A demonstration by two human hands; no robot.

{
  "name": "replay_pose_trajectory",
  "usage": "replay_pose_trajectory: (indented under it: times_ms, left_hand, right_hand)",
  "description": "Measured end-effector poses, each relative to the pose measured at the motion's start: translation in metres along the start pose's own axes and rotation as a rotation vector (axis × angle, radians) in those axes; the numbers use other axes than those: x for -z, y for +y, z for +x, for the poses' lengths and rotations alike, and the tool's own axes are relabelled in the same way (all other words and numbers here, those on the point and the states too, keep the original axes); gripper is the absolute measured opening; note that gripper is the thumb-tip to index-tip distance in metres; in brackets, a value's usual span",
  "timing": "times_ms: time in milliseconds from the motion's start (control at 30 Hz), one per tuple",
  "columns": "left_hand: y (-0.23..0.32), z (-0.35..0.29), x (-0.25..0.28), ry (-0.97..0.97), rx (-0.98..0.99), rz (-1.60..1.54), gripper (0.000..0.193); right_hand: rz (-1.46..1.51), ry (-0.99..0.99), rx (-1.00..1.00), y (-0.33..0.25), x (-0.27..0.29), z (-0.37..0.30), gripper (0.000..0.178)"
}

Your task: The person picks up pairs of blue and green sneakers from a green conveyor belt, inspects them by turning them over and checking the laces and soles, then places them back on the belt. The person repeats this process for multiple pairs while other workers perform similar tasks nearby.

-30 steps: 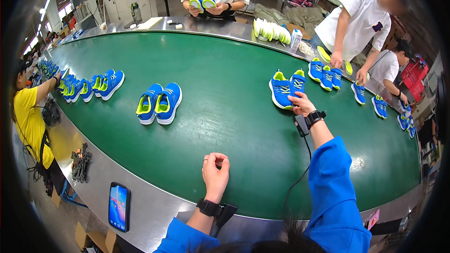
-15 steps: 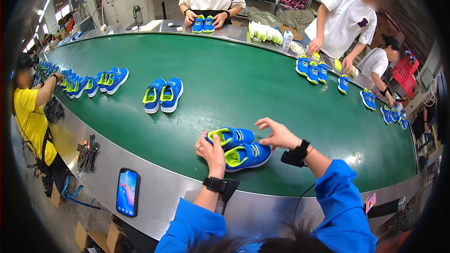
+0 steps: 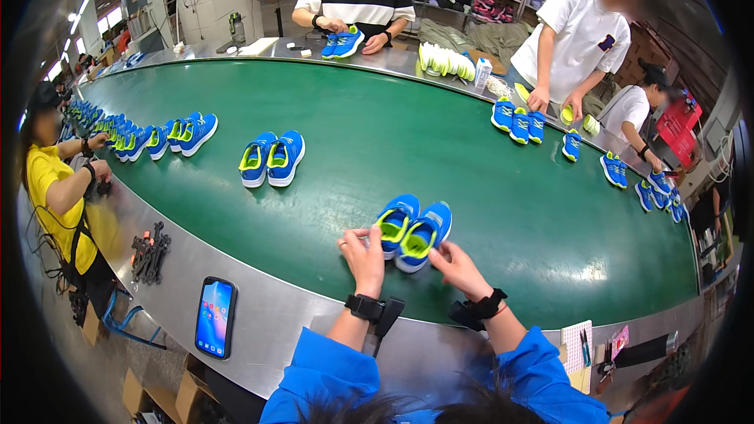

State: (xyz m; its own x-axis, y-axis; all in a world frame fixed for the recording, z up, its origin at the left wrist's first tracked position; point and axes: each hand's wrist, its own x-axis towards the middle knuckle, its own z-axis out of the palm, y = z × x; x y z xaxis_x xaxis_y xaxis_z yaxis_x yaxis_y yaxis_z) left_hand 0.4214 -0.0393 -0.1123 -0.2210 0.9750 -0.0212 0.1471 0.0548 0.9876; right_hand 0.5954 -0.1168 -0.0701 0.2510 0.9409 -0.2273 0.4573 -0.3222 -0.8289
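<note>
A pair of blue sneakers with lime-green linings and white soles sits side by side on the green surface before me, toes pointing away. Against the heel of the left sneaker [image 3: 399, 216] my left hand [image 3: 364, 263] is closed, fingers bent around its outer side. My right hand [image 3: 462, 268] grips the heel of the right sneaker [image 3: 428, 229] with thumb and fingers. The exact contact of the fingertips is partly hidden by the shoes. A dark wristband sits on each wrist.
Another sneaker pair [image 3: 284, 159] stands farther left, with a long row of them [image 3: 157, 140] beyond. On the metal edge lie a phone [image 3: 214, 318] and black straps [image 3: 149, 253]; a notepad [image 3: 577, 345] lies at right. Co-workers handle shoes across the green table [image 3: 345, 122].
The sneaker pair has turned from pointing right to pointing away from me and shifted slightly farther off. My right hand, earlier raised off the shoes, has come to the right heel.
</note>
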Motion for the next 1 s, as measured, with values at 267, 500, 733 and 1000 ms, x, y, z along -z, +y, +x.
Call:
replay_pose_trajectory:
  times_ms: [267,500,733,1000]
  left_hand:
    - [0.005,-0.004,0.003,-0.238,0.156,0.029,0.071]
    - [0.017,0.006,0.014,-0.47,0.427,-0.474,0.049]
    - [0.016,0.005,0.014,-0.671,0.573,-0.896,0.037]
    - [0.034,0.006,0.021,-0.673,0.454,-0.785,0.05]
  right_hand:
    - [0.298,0.28,-0.043,0.005,-0.029,0.024,0.058]
    - [0.784,0.068,-0.067,-0.009,0.003,0.02,0.041]
    - [1.123,-0.101,-0.073,0.004,0.011,0.022,0.038]
    - [1.133,-0.138,-0.051,-0.013,0.013,0.016,0.047]
